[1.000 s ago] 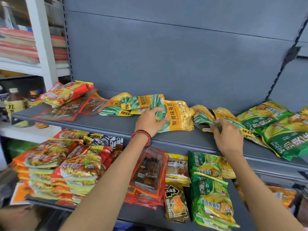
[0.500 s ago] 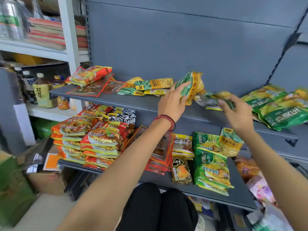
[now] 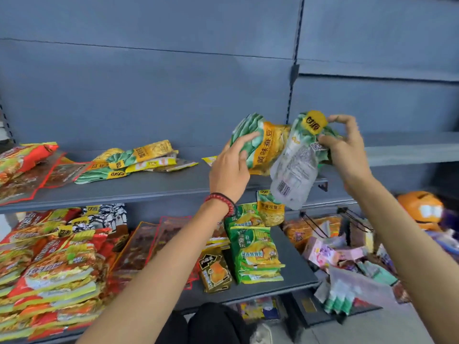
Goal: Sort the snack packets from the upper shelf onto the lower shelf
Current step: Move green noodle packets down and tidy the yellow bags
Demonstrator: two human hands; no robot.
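Hands occupied: a green-and-orange packet [image 3: 265, 147] is gripped by the left hand [image 3: 231, 170], and a second packet [image 3: 294, 170] is pinched at its top by the right hand [image 3: 347, 155]. Both are held above the upper shelf [image 3: 124, 192]. Transfer is judged under way; lowering onto the lower shelf [image 3: 298, 271] is required next.

Blue-grey metal back panels [image 3: 149, 83] with a slotted upright [image 3: 294, 78] between them, pale grey floor [image 3: 367, 330] at lower right.

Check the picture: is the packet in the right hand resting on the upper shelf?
No, the right hand pinches the packet by its top, and it hangs free in front of the upper shelf.
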